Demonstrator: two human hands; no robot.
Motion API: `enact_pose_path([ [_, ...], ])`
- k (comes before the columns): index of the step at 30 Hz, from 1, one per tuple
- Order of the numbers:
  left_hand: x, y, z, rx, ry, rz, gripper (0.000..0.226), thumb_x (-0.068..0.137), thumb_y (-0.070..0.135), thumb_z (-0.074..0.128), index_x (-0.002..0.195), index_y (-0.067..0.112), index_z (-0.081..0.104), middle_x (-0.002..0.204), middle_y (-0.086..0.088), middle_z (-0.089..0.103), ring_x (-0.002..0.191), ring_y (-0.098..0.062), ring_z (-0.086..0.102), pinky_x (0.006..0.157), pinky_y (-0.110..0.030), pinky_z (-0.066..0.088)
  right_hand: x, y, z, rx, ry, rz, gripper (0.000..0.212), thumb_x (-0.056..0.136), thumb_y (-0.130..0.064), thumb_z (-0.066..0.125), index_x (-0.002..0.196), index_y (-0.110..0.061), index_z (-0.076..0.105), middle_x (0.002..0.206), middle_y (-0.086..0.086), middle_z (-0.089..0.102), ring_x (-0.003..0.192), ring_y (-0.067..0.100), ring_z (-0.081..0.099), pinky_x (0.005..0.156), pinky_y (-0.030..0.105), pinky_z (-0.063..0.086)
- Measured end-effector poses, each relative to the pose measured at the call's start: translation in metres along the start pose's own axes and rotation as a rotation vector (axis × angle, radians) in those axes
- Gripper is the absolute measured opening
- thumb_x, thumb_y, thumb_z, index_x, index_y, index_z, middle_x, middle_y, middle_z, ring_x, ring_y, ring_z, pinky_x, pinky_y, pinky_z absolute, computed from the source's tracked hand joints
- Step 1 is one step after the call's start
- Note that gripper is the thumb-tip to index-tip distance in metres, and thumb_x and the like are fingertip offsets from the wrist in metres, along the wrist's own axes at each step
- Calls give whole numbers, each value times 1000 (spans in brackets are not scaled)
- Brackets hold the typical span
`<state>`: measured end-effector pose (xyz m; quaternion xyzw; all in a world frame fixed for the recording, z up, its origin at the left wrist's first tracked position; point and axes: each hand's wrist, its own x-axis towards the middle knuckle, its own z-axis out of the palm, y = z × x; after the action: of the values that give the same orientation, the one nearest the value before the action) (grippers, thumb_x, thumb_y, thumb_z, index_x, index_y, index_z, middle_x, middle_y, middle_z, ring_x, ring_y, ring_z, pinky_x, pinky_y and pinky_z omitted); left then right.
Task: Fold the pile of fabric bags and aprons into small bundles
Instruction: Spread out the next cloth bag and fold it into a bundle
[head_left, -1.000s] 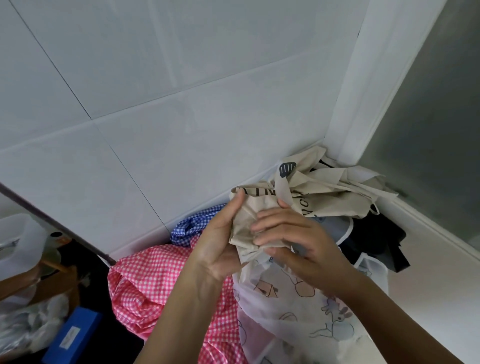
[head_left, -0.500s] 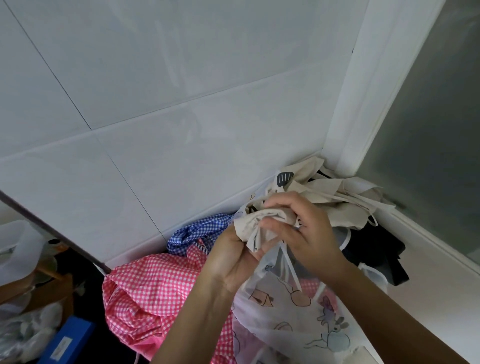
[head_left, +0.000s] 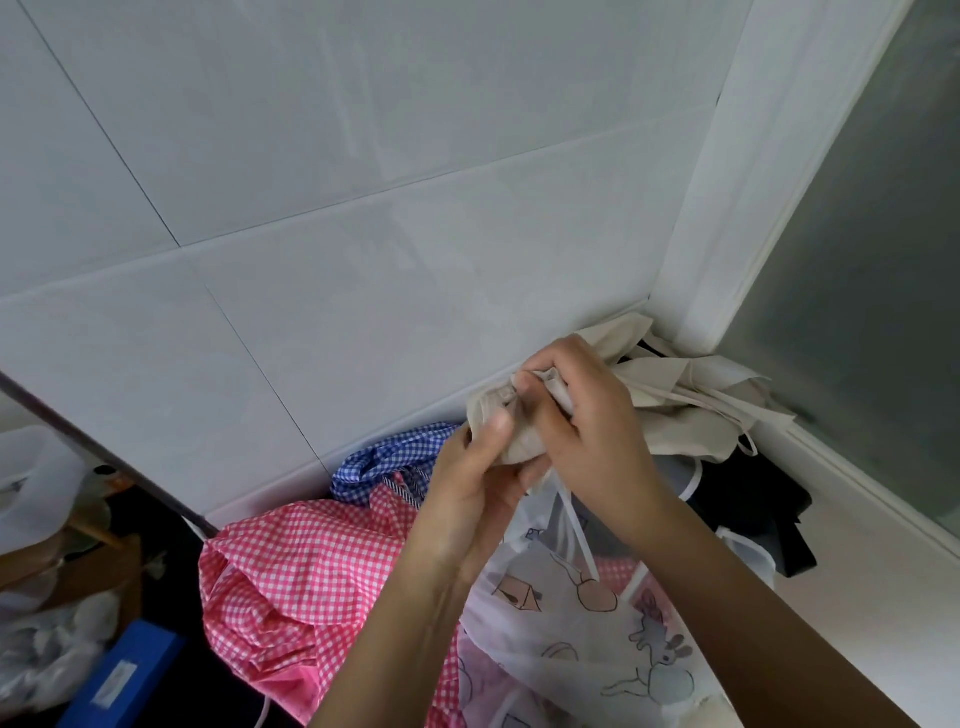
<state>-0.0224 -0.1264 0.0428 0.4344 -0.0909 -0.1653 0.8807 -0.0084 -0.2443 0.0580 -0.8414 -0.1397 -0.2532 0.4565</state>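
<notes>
Left hand (head_left: 467, 499), right hand (head_left: 587, 431) raised bundle (head_left: 485, 408) wallward.

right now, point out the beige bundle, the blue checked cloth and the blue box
beige bundle (head_left: 487, 409): head view, bare rolled cloth at its left end
blue checked cloth (head_left: 384, 462): head view, middle of its crumpled folds
blue box (head_left: 135, 670): head view, its top face

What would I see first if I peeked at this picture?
In the middle, the left hand and the right hand both grip a small beige cloth bundle. Below them to the left lies a bright pink checked cloth, with a blue checked cloth just behind it by the white wall.
</notes>
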Motion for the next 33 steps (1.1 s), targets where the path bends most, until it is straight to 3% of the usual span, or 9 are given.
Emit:
enact_pose_path([
  [4, 5, -9, 9, -51, 210, -27, 31, 91, 29, 57, 102, 2, 69, 103, -17, 69, 100, -24, 66, 85, -39, 54, -1, 7, 5, 25, -20, 33, 12, 88, -13, 54, 78, -7, 51, 95, 0, 49, 82, 11, 51, 74, 17, 39],
  [7, 7, -12, 6, -9, 260, -42, 29, 95, 14, 44, 92, 2, 70, 90, -14, 69, 86, -21, 67, 69, -31, 54, -6, 7, 10, 63, -53, 51, 20, 90, -26, 46, 80, -10, 53, 104, -3, 55, 96, 17, 54, 85, 25, 41],
  [10, 6, -6, -1, 124, 232, 19, 24, 92, 9, 48, 96, -5, 68, 93, -21, 68, 89, -29, 65, 75, -38, 52, -11, 0, 5, 257, -114, 127, 12, 91, -19, 47, 89, -10, 54, 110, -2, 59, 102, 9, 55, 87, 17, 41],
  [15, 5, 18, -25, 238, 33, 10, 23, 83, 15, 59, 96, -2, 70, 94, -22, 68, 86, -30, 65, 72, -34, 56, -5, 22, -30, 731, -641, 297, 51, 82, -41, 70, 126, -19, 55, 127, 3, 57, 119, 20, 55, 96, 32, 48],
  [21, 6, 39, -39, 347, -163, -142, 35, 72, 30, 79, 95, 5, 74, 94, -16, 72, 88, -26, 70, 75, -33, 57, 15, 35, -56, 406, -757, 264, 27, 74, -18, 78, 98, -13, 69, 93, -3, 70, 86, 13, 63, 82, 25, 49],
  [24, 9, 45, -42, 313, -183, -189, 58, 65, 38, 86, 100, -6, 69, 99, -24, 68, 88, -30, 69, 76, -34, 58, 24, 29, -62, 216, -917, 203, 26, 76, -25, 77, 98, -15, 68, 98, -8, 69, 97, 7, 62, 92, 21, 43],
  [26, 10, 47, -45, 305, -203, -225, 63, 61, 39, 88, 98, -8, 68, 96, -25, 67, 84, -31, 69, 74, -35, 58, 25, 28, -61, 285, -1072, 237, 28, 85, -15, 69, 104, 3, 59, 100, 2, 69, 99, 13, 63, 91, 20, 43],
  [30, 10, 51, -49, 337, -295, -289, 58, 59, 39, 89, 95, -3, 72, 92, -20, 71, 83, -27, 71, 72, -32, 58, 27, 23, -55, 306, -1315, 426, 26, 94, -12, 57, 109, 8, 48, 63, -1, 59, 57, 15, 54, 76, 41, 47],
  [33, 7, 53, -51, 505, -258, -321, 52, 67, 32, 84, 100, -6, 68, 102, -27, 68, 95, -36, 67, 83, -39, 56, 35, 24, -54, 74, -1225, 490, 20, 93, -18, 58, 79, -4, 58, 60, 7, 40, 47, 11, 34, 51, 25, 41],
])
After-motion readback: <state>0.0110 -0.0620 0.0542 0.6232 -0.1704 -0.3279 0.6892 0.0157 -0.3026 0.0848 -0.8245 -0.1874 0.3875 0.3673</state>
